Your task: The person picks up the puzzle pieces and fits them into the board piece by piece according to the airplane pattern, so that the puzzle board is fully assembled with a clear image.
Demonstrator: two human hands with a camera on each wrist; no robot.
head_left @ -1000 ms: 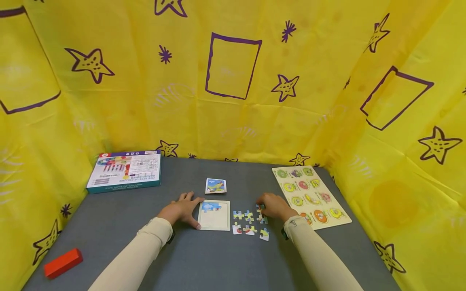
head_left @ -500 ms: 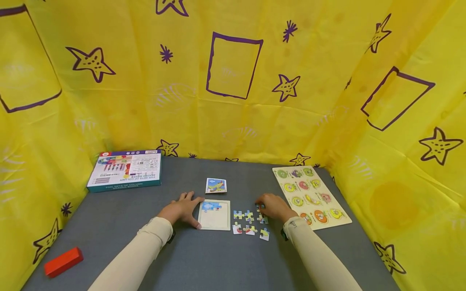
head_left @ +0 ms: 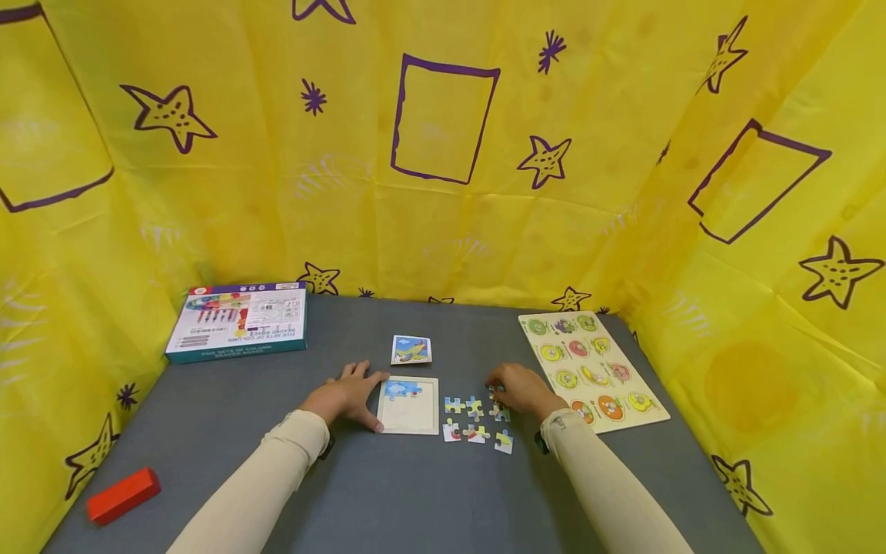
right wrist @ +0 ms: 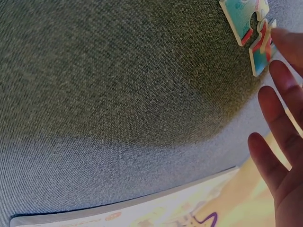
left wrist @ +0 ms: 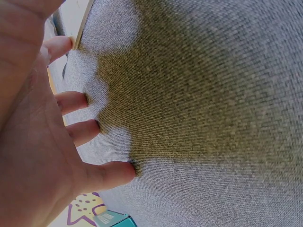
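My left hand [head_left: 349, 395] lies spread at the left side of a square puzzle tray [head_left: 408, 418], its thumb and a finger touching the edge. In the left wrist view, the other fingertips rest on the grey cloth. Joined sky-blue pieces [head_left: 401, 389] fill the tray's upper left part. Right of the tray lie several loose jigsaw pieces [head_left: 476, 433]. Above their far right corner, my right hand [head_left: 521, 387] pinches a jigsaw piece [right wrist: 258, 60] between thumb and index finger; the other fingers extend loosely. Another piece [right wrist: 238, 19] lies close beside it. The fingers partly cover the pinched piece.
Behind the tray is a small airplane picture card [head_left: 411, 350]. A fruit puzzle board [head_left: 591, 373] lies to the right, near my right forearm. A flat box [head_left: 238, 323] sits back left, a red block [head_left: 124, 496] front left. Yellow curtains [head_left: 443, 231] enclose the table.
Both hands stay in nearly the same place. The head view has tilted very slightly, shifting everything up a little.
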